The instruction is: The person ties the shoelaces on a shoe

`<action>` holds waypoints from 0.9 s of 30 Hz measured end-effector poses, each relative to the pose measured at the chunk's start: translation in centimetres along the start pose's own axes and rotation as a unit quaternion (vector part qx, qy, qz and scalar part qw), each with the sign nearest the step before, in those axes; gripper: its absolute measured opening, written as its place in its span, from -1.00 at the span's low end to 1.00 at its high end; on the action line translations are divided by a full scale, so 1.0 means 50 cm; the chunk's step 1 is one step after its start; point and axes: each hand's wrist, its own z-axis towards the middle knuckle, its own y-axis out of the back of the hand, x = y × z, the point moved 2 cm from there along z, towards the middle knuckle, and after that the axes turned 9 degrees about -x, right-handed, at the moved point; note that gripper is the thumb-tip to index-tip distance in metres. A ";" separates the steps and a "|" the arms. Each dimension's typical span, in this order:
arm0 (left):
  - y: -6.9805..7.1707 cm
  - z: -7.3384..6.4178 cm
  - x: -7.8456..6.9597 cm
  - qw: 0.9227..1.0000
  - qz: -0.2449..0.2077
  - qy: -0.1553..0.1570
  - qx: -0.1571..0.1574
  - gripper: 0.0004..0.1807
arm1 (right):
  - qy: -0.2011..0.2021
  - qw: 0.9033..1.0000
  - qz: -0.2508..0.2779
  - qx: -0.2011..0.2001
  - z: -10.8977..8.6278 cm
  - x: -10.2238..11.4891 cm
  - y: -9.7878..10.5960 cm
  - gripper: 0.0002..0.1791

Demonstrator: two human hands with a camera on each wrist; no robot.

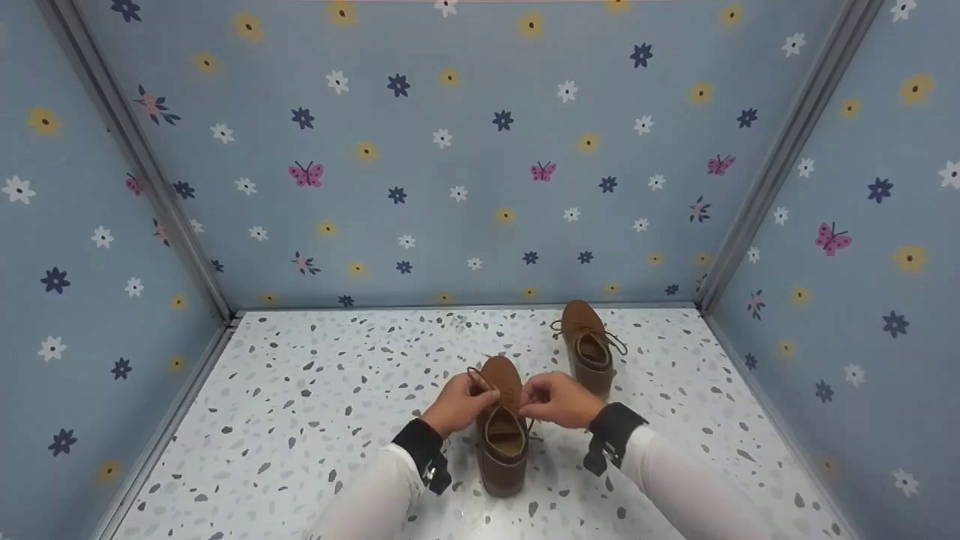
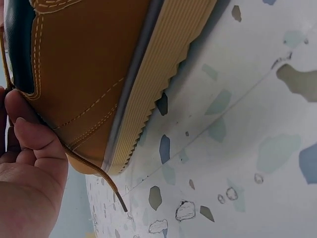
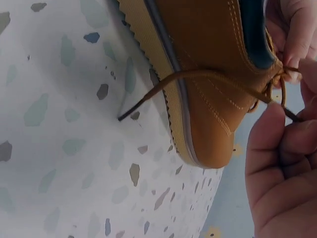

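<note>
A brown lace-up boot (image 1: 501, 474) stands on the floor with its toe pointing away from me. My left hand (image 1: 459, 405) is at the left of its lacing and pinches a shoelace (image 2: 94, 167), whose loose tip hangs down past the toe in the left wrist view. From the other side my right hand (image 1: 564, 400) pinches another part of the lace (image 3: 208, 74) between thumb and finger. That lace end trails across the boot's side, over the pale ridged sole (image 3: 171, 104). Both hands meet close over the tongue, and the fingers partly hide the lacing.
The matching boot (image 1: 580, 322) stands ahead and to the right, near the back wall, its lace ends sticking out at both sides. Flower-patterned blue panels (image 1: 465, 165) enclose the speckled white floor (image 1: 300, 420) at the back, left and right.
</note>
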 end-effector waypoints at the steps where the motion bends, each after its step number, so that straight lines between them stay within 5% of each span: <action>1: 0.001 -0.001 -0.001 1.000 -0.001 -0.001 0.001 -0.81 | 0.001 1.000 0.001 0.001 0.002 -0.002 0.001 -0.93; 17: -0.002 -0.001 0.001 0.999 0.032 -0.025 -0.012 -0.86 | -0.051 0.995 -0.035 -0.079 0.036 -0.004 -0.023 -0.88; 27: 0.000 -0.004 -0.002 0.998 0.050 -0.048 -0.008 -0.89 | -0.097 0.994 0.000 -0.052 0.038 -0.012 -0.039 -0.74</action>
